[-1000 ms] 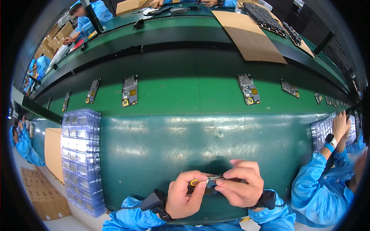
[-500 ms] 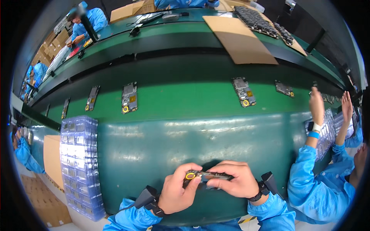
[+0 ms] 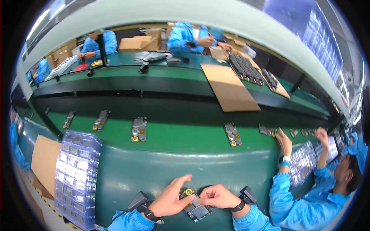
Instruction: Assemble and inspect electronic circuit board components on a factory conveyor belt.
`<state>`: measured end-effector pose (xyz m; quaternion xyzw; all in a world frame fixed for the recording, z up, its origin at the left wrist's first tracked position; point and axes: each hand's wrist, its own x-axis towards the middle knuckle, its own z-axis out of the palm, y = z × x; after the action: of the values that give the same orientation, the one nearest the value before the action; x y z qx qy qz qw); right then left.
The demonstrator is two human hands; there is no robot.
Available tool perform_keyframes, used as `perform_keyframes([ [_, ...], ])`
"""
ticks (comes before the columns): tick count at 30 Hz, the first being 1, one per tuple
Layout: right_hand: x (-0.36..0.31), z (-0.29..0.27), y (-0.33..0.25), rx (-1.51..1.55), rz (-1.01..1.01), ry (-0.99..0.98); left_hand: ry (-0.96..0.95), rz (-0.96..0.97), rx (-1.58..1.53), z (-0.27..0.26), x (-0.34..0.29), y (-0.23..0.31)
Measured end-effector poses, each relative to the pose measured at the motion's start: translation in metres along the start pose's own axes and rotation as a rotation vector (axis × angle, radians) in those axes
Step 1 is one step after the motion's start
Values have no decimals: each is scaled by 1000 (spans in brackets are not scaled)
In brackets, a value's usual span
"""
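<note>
A phone-sized dark circuit board [image 3: 198,211] with a yellow ring at one end lies tilted in front of me, near the table's front edge. My left hand [image 3: 169,199] keeps hold of it with the thumb across its face, beside the ring. That hand's index finger stretches away from the board; its other fingers are hidden. My right hand [image 3: 220,197] is pinched closed at the board's right edge. Whatever sits between its fingertips is too small to make out.
Similar boards, such as one circuit board [image 3: 139,130], lie spaced along the green belt [image 3: 181,134]. Clear plastic trays [image 3: 77,181] are stacked at left beside cardboard [image 3: 44,161]. A co-worker's hand [image 3: 284,142] touches a board at right. Brown cardboard [image 3: 229,88] leans over the far ledge.
My view has tilted up. The board has turned from edge-on to face-up and lower, and my left index finger has lifted off it. The co-worker's hand has reached a board.
</note>
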<state>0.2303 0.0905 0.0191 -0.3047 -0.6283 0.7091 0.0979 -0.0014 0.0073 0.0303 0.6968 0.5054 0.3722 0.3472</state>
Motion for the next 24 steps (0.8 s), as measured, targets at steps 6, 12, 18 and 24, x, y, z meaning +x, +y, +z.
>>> perform_keyframes([
  [6,83,-44,0,532,-215,522,702,-194,-244,-8,29,-58],
  [12,139,-8,-35,627,-241,449,776,-168,-105,-7,26,-76],
  [18,138,41,-84,96,-540,378,863,-54,-101,-6,57,-51],
  [24,180,184,-171,-676,-685,-214,848,-12,-357,21,61,-110],
])
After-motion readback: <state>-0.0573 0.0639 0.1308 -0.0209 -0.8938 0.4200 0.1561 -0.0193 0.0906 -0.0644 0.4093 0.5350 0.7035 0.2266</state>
